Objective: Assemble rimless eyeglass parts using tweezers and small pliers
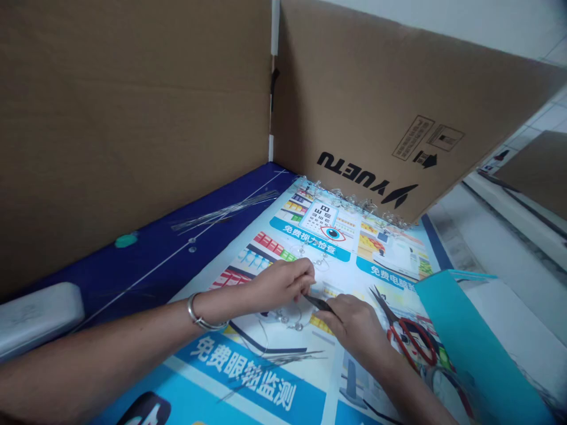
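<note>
My left hand [299, 278], with a silver bangle at the wrist, is closed in a pinch on a thin wire strung with clear beads [297, 326], which hangs in a loop beneath it. My right hand [357, 321] is wrapped round a pair of pliers [319, 303]; the dark jaws point left and meet the left fingertips. The handles are hidden in the palm. Cut lengths of thin wire [295, 356] lie on the printed sheet below the hands. Another beaded wire piece [319, 261] rests just beyond the left hand.
Red-handled scissors [414, 341] lie to the right, beside a roll of clear tape [447, 389] and a teal folder [482, 342]. More beaded pieces [354, 203] line the foot of the cardboard wall [376, 100]. A wire bundle [225, 211] and a white case [42, 316] are at left.
</note>
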Demonstrator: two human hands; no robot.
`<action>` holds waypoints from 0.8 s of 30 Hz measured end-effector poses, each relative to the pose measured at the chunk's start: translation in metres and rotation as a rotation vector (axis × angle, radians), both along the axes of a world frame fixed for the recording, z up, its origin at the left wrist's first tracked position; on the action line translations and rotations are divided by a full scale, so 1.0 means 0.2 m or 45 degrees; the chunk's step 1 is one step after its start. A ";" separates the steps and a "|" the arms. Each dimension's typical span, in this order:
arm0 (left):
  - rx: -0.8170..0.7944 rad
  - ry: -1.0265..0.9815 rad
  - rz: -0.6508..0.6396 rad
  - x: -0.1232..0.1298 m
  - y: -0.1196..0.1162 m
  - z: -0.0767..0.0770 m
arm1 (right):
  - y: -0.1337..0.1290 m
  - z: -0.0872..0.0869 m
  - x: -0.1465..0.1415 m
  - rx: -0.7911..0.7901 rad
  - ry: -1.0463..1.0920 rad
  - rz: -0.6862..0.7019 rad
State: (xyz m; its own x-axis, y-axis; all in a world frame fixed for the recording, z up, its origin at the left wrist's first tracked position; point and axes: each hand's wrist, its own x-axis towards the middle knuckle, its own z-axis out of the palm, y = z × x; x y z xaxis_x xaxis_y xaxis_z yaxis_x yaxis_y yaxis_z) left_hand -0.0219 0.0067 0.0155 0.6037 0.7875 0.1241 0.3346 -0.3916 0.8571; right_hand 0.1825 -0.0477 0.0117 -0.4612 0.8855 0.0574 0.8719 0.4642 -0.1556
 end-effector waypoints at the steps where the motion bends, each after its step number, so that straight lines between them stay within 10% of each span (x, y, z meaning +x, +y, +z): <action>1: 0.050 0.042 -0.029 0.00 0.00 0.01 | 0.00 0.01 0.00 -0.072 0.018 -0.001; 8: 0.141 0.115 -0.105 -0.01 -0.01 0.03 | 0.01 0.05 0.01 -0.266 0.121 0.006; 14: -0.068 -0.029 -0.097 -0.03 0.04 0.05 | 0.03 0.02 0.03 -0.123 0.171 -0.079; 24: 0.141 0.198 0.112 -0.05 0.07 0.03 | 0.03 -0.07 0.04 0.221 0.233 -0.033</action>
